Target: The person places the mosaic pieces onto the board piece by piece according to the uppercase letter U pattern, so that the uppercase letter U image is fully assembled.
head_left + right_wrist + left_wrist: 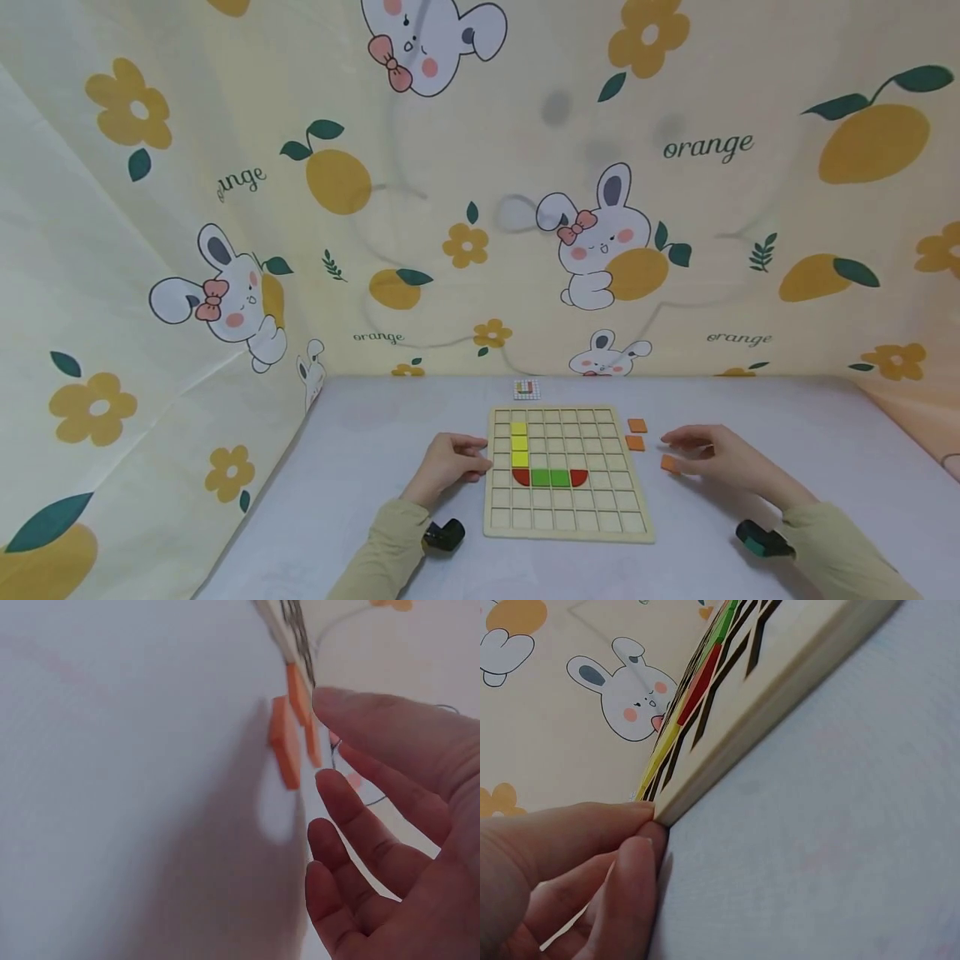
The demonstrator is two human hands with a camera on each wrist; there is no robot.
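The pale wooden grid board (567, 472) is steadied at its left edge by the left hand (448, 465), fingertips touching. The right hand (708, 454), fingers loosely spread and holding nothing, hovers just right of the nearest flat orange square tile (670, 464).

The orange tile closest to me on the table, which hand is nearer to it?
Right. The right hand hovers just beside the orange tile, fingers open. The left hand is across the wooden grid board, touching its left edge.
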